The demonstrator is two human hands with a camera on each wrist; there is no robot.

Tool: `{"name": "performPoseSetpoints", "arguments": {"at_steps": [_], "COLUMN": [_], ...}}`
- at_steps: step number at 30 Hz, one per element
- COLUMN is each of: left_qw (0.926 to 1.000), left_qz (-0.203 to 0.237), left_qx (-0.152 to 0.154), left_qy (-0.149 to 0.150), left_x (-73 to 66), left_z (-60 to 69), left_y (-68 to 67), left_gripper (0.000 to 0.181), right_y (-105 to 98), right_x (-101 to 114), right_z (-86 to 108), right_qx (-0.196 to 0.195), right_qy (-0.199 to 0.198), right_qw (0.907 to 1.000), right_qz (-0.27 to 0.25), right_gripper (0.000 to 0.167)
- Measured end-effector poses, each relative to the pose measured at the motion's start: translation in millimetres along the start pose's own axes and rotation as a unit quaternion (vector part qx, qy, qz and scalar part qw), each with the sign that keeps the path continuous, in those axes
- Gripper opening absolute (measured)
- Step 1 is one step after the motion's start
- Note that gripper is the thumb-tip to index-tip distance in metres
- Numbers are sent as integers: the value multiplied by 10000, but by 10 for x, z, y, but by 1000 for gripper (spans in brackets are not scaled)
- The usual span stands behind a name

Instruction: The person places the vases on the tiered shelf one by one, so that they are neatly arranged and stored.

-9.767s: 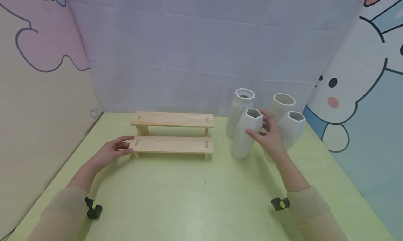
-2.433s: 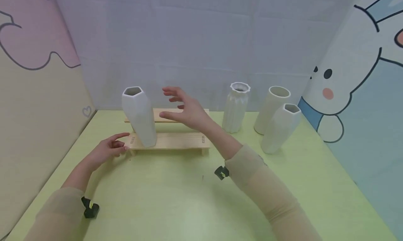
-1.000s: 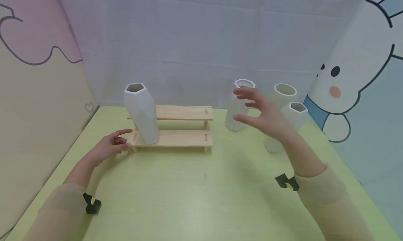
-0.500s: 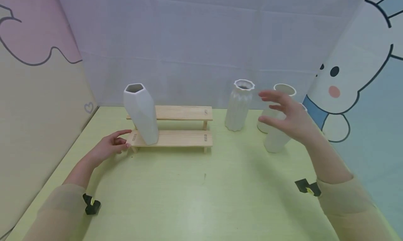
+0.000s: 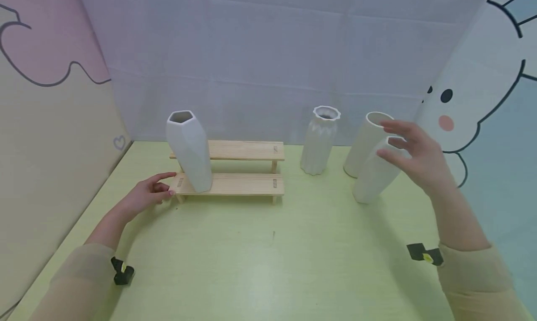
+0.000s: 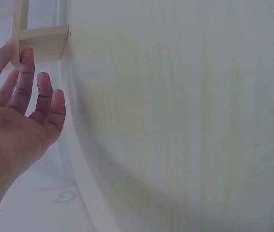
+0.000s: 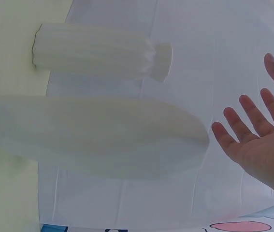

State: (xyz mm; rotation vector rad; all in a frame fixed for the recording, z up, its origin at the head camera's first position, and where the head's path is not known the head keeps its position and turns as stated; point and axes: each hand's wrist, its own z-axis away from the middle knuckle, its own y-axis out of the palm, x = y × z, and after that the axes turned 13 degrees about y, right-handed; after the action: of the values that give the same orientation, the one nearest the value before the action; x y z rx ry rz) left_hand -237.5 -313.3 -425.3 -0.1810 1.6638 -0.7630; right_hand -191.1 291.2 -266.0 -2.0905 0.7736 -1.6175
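Note:
My left hand is at the left end of a two-step wooden shelf. In the left wrist view, thumb and fingers pinch the lower board's end. A white faceted vase stands on the lower step near its left end. My right hand hovers beside the mouth of a second faceted vase, partly covering its rim. In the right wrist view, the fingers are spread apart and hold nothing, with the vase just beyond their tips.
A fluted white vase with a scalloped rim stands right of the shelf. Behind the second faceted vase is a smooth round-mouthed vase. A pale cloth hangs along the back of the light green table.
The first faceted vase went from the right group onto the lower step, and my right hand let it go. Since then the right hand has moved right, beside the second faceted vase. The left hand stays put.

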Motion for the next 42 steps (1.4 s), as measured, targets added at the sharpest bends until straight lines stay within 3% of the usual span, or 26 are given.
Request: {"name": "performPoseSetpoints", "arguments": {"at_steps": [9, 12, 16, 23, 35, 42], "left_qw": [9999, 9999, 9999, 10000, 9999, 9998], "left_qz": [121, 127, 119, 94, 152, 188], "left_qx": [-2, -18, -34, -27, 6, -25], "left_qy": [-12, -5, 3, 9, 43, 15], "left_x": [-22, -25, -26, -13, -1, -5], "left_z": [14, 14, 14, 9, 7, -1], "left_y": [3, 4, 5, 0, -1, 0], "left_gripper": [65, 65, 65, 65, 66, 66], "right_y": [-33, -39, -46, -29, 31, 95], "right_x": [-221, -288, -386, -573, -723, -782], "right_z": [-23, -29, -31, -34, 25, 32], "right_qx": [-540, -720, -780, -947, -645, -562], "right_qy": [200, 435, 846, 931, 1582, 1838], "right_qw": [9980, 9961, 9931, 9903, 9851, 9807], "right_qz": [-255, -257, -224, -399, -201, -348], "right_gripper": [60, 60, 62, 63, 77, 82]}}
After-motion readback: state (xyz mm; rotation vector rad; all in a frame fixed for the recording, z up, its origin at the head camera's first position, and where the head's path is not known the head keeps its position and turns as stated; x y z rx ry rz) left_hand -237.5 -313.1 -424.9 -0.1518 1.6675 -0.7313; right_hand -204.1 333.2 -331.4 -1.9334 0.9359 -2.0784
